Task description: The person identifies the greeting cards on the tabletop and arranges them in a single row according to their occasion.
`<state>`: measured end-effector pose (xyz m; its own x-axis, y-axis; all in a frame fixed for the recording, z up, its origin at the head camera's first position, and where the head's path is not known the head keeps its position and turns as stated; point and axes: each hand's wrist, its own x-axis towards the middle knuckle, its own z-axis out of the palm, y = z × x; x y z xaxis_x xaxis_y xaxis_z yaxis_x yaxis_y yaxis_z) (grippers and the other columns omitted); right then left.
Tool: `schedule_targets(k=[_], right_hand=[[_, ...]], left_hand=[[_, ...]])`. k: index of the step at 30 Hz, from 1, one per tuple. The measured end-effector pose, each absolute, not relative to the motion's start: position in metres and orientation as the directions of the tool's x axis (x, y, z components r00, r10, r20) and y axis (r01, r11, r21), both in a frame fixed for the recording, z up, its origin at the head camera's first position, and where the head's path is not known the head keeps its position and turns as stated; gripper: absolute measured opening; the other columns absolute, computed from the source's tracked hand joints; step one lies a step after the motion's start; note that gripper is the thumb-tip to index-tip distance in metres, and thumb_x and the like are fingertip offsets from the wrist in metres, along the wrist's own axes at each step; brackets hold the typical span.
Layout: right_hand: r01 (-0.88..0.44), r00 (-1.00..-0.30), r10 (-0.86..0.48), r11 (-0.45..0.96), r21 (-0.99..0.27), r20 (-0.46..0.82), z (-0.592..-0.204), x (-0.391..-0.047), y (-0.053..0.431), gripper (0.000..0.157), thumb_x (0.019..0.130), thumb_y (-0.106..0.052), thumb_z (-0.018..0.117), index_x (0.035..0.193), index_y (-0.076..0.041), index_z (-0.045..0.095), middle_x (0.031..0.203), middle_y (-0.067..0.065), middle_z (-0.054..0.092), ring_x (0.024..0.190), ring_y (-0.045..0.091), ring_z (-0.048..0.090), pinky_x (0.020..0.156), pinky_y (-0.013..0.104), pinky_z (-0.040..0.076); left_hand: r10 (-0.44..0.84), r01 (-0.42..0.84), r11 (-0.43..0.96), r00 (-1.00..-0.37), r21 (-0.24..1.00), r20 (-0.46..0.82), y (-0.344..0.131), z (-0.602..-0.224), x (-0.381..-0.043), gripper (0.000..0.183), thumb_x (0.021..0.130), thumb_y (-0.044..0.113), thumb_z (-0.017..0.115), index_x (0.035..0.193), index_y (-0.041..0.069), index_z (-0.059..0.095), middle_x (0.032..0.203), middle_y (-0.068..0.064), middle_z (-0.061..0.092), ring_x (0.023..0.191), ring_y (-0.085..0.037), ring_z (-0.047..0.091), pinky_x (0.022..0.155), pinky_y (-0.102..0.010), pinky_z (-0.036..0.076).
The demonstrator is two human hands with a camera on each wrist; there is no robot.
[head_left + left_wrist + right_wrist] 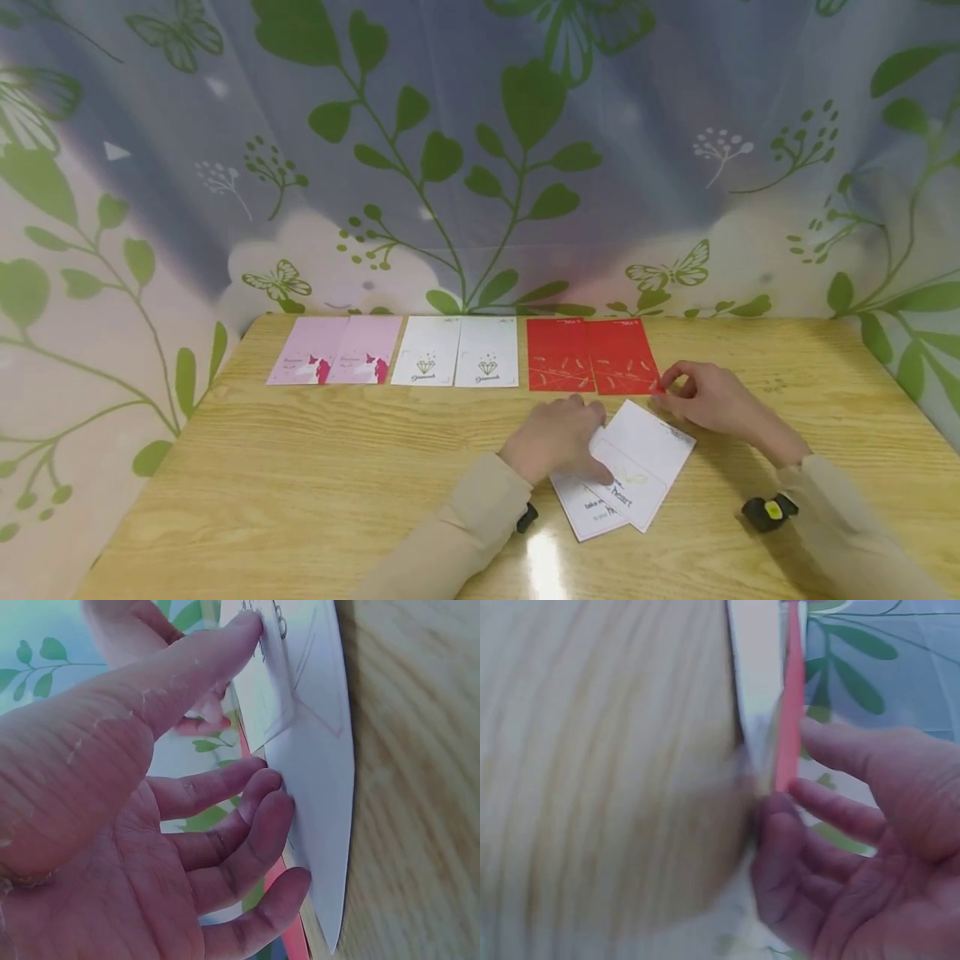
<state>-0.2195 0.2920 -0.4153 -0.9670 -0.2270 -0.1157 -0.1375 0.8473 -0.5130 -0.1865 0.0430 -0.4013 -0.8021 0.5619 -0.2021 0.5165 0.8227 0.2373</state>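
Observation:
My left hand (558, 437) rests over two overlapping white printed cards (648, 467), its thumb lying across the printed face. In the left wrist view the other fingertips (281, 802) touch the surface of the lower white card (322, 772). At the far right of the row, my right hand (708, 400) has its thumb and forefinger at the near right corner of a red card (621, 354). Seen from the right wrist, the fingers (840, 746) are around the edge of that red card (789, 742), which appears slightly blurred.
Along the back edge of the wooden table (315, 483) lie two pink cards (307, 346), two white diamond cards (487, 350) and another red card (558, 354) left of the handled one. A leaf-patterned curtain (465, 208) hangs behind.

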Motion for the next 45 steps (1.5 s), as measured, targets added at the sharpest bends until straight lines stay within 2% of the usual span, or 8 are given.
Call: schedule_targets(k=[6, 11, 23, 29, 33, 37, 40, 45], right_hand=[[-0.17, -0.926, -0.303, 0.868, -0.467, -0.225, -0.403, -0.201, 0.297, 0.039, 0.087, -0.037, 0.079, 0.104, -0.005, 0.065, 0.08, 0.001, 0.065, 0.071, 0.015, 0.053, 0.063, 0.029, 0.043], [-0.182, -0.92, -0.321, 0.859, -0.478, -0.227, -0.403, -0.192, 0.296, 0.04, 0.085, -0.035, 0.082, 0.1, -0.004, 0.064, 0.082, 0.0, 0.065, 0.074, 0.014, 0.052, 0.065, 0.027, 0.044], [-0.148, -0.935, -0.298, 0.822, -0.55, -0.194, -0.412, -0.185, 0.291, 0.024, 0.088, -0.025, 0.078, 0.098, -0.006, 0.068, 0.085, 0.001, 0.066, 0.077, 0.016, 0.054, 0.065, 0.026, 0.044], [-0.054, -0.951, -0.243, 0.74, -0.671, -0.192, -0.406, -0.178, 0.294, 0.025, 0.093, -0.02, 0.074, 0.109, -0.003, 0.065, 0.081, 0.003, 0.066, 0.064, 0.016, 0.055, 0.055, 0.027, 0.047], [0.019, -0.967, -0.177, 0.665, -0.747, -0.182, -0.399, -0.176, 0.302, 0.035, 0.097, -0.023, 0.07, 0.12, 0.002, 0.06, 0.084, 0.005, 0.067, 0.065, 0.016, 0.06, 0.056, 0.03, 0.053], [0.035, -0.982, -0.123, 0.63, -0.776, -0.145, -0.392, -0.174, 0.311, 0.039, 0.1, -0.027, 0.067, 0.124, 0.003, 0.058, 0.085, 0.004, 0.069, 0.07, 0.019, 0.063, 0.06, 0.032, 0.055], [0.032, -0.991, -0.08, 0.621, -0.783, -0.103, -0.388, -0.173, 0.317, 0.042, 0.101, -0.03, 0.065, 0.127, 0.002, 0.057, 0.084, 0.0, 0.07, 0.072, 0.018, 0.063, 0.061, 0.033, 0.056], [0.031, -0.996, -0.052, 0.589, -0.808, -0.075, -0.386, -0.169, 0.322, 0.055, 0.101, -0.031, 0.065, 0.141, 0.002, 0.046, 0.089, -0.014, 0.07, 0.079, 0.01, 0.066, 0.064, 0.034, 0.058]], left_hand=[[0.54, 0.49, 0.834, -0.817, 0.254, -0.199, 0.045, -0.401, -0.187, 0.059, 0.075, 0.045, 0.089, 0.12, 0.02, 0.062, 0.099, 0.005, 0.065, 0.083, -0.009, 0.054, 0.08, -0.032, 0.049], [0.53, 0.453, 0.832, -0.819, 0.32, -0.221, 0.045, -0.4, -0.188, 0.056, 0.075, 0.038, 0.09, 0.118, 0.017, 0.062, 0.092, 0.006, 0.065, 0.077, -0.008, 0.055, 0.072, -0.028, 0.047], [0.538, 0.446, 0.825, -0.809, 0.347, -0.238, 0.045, -0.404, -0.186, 0.061, 0.077, 0.039, 0.088, 0.128, 0.02, 0.061, 0.106, 0.007, 0.068, 0.083, -0.006, 0.055, 0.077, -0.028, 0.048], [0.526, 0.433, 0.826, -0.822, 0.362, -0.218, 0.043, -0.409, -0.187, 0.05, 0.085, 0.043, 0.08, 0.127, 0.023, 0.061, 0.101, 0.009, 0.064, 0.085, -0.005, 0.053, 0.08, -0.027, 0.046], [0.531, 0.398, 0.791, -0.824, 0.465, -0.198, 0.042, -0.409, -0.191, 0.037, 0.091, 0.041, 0.075, 0.12, 0.022, 0.062, 0.091, 0.01, 0.06, 0.079, -0.005, 0.054, 0.071, -0.023, 0.044], [0.547, 0.337, 0.706, -0.818, 0.623, -0.178, 0.042, -0.405, -0.194, 0.028, 0.093, 0.031, 0.074, 0.116, 0.019, 0.062, 0.088, 0.01, 0.062, 0.075, -0.004, 0.058, 0.066, -0.019, 0.047], [0.553, 0.287, 0.63, -0.818, 0.721, -0.158, 0.043, -0.403, -0.196, 0.023, 0.094, 0.027, 0.074, 0.112, 0.018, 0.063, 0.087, 0.008, 0.065, 0.072, -0.005, 0.06, 0.063, -0.019, 0.049], [0.525, 0.215, 0.484, -0.847, 0.848, -0.085, 0.05, -0.402, -0.2, 0.017, 0.095, 0.023, 0.073, 0.107, 0.016, 0.063, 0.084, 0.006, 0.066, 0.07, -0.008, 0.063, 0.064, -0.02, 0.048]])
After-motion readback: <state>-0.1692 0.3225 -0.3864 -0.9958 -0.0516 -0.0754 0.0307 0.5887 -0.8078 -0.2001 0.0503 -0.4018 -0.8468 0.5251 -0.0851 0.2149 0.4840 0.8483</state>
